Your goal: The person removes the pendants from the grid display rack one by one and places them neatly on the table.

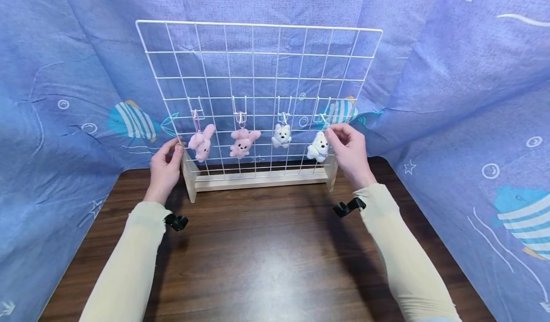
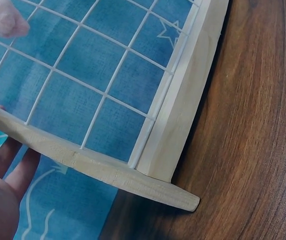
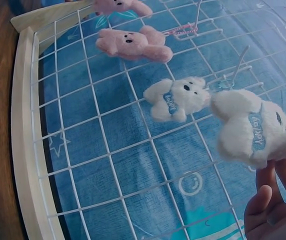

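A white wire grid rack (image 1: 265, 78) stands in a wooden base (image 1: 262, 180). My right hand (image 1: 351, 152) pinches the head of a white bear plush keychain (image 1: 318, 146) at the rightmost hook; its "happy" band shows in the right wrist view. My left hand (image 1: 165, 167) grips the rack's left wooden upright (image 2: 73, 159), thumb in front and fingers behind. Between the hands hang another white bear plush keychain (image 1: 281, 136) and two pink plush keychains, one face-on (image 1: 243, 143) and one turned sideways (image 1: 202, 143), each on its own hook.
The rack stands at the back of a dark wooden table (image 1: 258, 245). Behind and on both sides hangs a blue cloth (image 1: 451, 98) printed with fish and bubbles. Black straps with mounts (image 1: 176, 222) sit on both wrists.
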A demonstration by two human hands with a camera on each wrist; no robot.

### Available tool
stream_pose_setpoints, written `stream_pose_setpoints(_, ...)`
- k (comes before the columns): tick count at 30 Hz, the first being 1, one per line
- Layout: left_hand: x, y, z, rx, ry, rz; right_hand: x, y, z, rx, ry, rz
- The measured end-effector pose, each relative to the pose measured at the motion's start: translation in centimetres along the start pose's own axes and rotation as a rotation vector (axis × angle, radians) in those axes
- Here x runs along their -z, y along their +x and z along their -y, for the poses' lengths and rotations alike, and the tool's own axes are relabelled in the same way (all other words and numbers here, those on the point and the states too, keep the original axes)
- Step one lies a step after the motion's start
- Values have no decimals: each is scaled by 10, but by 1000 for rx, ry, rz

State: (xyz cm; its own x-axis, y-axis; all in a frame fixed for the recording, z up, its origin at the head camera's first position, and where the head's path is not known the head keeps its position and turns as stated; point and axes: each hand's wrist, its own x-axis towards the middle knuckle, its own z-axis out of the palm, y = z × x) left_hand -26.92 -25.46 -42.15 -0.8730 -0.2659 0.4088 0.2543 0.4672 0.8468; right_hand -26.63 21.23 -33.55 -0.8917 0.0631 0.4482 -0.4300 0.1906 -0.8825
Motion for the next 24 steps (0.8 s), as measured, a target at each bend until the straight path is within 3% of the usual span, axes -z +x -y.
stream_pose_setpoints(12,0,0,-5,-13,-68,1,12,-29,3,2,84,19)
stream_pose_setpoints(18,0,-4,-19,-18,-104,-8,9,-47,-19,-41,13,92)
stream_pose_setpoints(24,0,-2,-6,-10,-90,-4,7,-60,-52,-135,-58,177)
